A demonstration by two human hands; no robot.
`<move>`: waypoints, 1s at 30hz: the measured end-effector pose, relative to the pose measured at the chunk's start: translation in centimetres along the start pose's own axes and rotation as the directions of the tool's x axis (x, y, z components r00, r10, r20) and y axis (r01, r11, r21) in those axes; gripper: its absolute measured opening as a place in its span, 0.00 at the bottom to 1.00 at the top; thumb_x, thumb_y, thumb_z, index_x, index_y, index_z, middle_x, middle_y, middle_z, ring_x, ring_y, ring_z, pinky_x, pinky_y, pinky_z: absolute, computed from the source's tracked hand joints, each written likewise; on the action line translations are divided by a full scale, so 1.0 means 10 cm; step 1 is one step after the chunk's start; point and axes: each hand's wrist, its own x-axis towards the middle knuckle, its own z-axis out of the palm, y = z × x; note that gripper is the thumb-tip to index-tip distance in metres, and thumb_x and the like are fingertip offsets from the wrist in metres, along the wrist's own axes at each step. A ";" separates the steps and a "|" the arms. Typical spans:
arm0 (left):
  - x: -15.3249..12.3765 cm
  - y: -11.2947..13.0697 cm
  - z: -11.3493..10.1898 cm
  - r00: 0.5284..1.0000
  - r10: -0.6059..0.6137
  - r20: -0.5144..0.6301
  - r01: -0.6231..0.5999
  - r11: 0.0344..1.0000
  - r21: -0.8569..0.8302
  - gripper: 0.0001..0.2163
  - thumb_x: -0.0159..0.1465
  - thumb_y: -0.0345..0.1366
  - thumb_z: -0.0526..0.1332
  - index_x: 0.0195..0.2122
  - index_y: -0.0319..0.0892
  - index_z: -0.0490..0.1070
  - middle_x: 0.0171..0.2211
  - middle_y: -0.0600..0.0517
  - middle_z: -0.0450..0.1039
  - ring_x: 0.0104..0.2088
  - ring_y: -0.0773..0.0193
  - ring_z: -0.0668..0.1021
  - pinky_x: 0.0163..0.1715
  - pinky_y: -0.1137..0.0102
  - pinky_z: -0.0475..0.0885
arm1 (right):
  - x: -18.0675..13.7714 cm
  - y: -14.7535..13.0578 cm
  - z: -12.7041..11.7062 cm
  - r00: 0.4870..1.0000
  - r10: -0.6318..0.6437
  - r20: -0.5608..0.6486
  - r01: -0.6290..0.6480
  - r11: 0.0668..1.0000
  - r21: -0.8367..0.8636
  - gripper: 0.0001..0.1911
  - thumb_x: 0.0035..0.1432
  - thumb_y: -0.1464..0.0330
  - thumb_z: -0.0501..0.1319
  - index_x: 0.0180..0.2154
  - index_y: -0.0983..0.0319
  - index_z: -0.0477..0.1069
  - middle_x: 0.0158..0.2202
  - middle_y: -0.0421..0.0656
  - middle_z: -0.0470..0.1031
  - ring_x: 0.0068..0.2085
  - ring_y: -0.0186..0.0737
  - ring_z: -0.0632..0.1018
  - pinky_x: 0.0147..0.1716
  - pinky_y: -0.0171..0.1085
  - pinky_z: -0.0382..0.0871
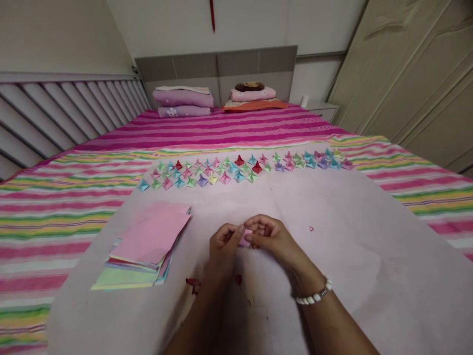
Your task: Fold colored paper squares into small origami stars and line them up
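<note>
My left hand and my right hand meet over a pale sheet spread on the bed. Both pinch a small folded pink paper piece between their fingertips. My right wrist wears a white bead bracelet. A stack of coloured paper sheets, pink on top, lies to the left of my left hand. Several small folded paper shapes in many colours lie in rows beyond my hands.
The bed has a striped cover of pink, green and yellow. Folded bedding and pillows sit at the headboard. A slatted rail runs along the left; wardrobe doors stand at the right. Small red scraps lie near my left wrist.
</note>
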 end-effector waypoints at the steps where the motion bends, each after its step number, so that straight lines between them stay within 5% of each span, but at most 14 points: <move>1: 0.00 0.00 0.01 1.000 0.005 0.008 -0.005 1.000 -0.001 0.10 0.57 0.41 0.63 0.25 0.40 0.71 0.20 0.57 0.69 0.24 0.70 0.72 0.26 0.75 0.65 | 0.00 0.00 -0.01 1.000 -0.011 -0.009 0.012 1.000 0.010 0.15 0.42 0.66 0.71 0.33 0.62 0.72 0.24 0.36 0.74 0.22 0.29 0.73 0.23 0.30 0.67; 10: -0.01 0.06 0.09 0.999 0.024 0.048 -0.016 0.986 -0.166 0.10 0.53 0.37 0.66 0.34 0.41 0.67 0.25 0.55 0.73 0.25 0.70 0.75 0.27 0.76 0.67 | 0.00 -0.05 -0.04 0.989 -0.026 -0.148 0.040 0.995 0.090 0.13 0.40 0.68 0.72 0.29 0.63 0.73 0.19 0.38 0.75 0.18 0.31 0.73 0.19 0.30 0.67; 23: 0.00 0.06 0.04 0.970 -0.091 0.225 0.130 0.978 -0.163 0.08 0.55 0.37 0.63 0.30 0.41 0.64 0.23 0.56 0.73 0.21 0.71 0.72 0.24 0.75 0.64 | 0.00 -0.04 -0.05 0.995 -0.008 -0.098 0.017 0.996 0.090 0.13 0.40 0.69 0.72 0.29 0.64 0.73 0.22 0.39 0.76 0.18 0.30 0.73 0.18 0.30 0.67; 30: 0.00 0.05 0.04 0.984 -0.056 0.170 0.085 0.982 -0.169 0.07 0.54 0.37 0.64 0.29 0.41 0.67 0.23 0.56 0.72 0.21 0.72 0.71 0.23 0.75 0.64 | -0.01 -0.04 -0.04 0.996 0.000 -0.089 0.004 0.999 0.044 0.11 0.42 0.68 0.71 0.31 0.64 0.76 0.22 0.40 0.77 0.20 0.33 0.75 0.21 0.32 0.69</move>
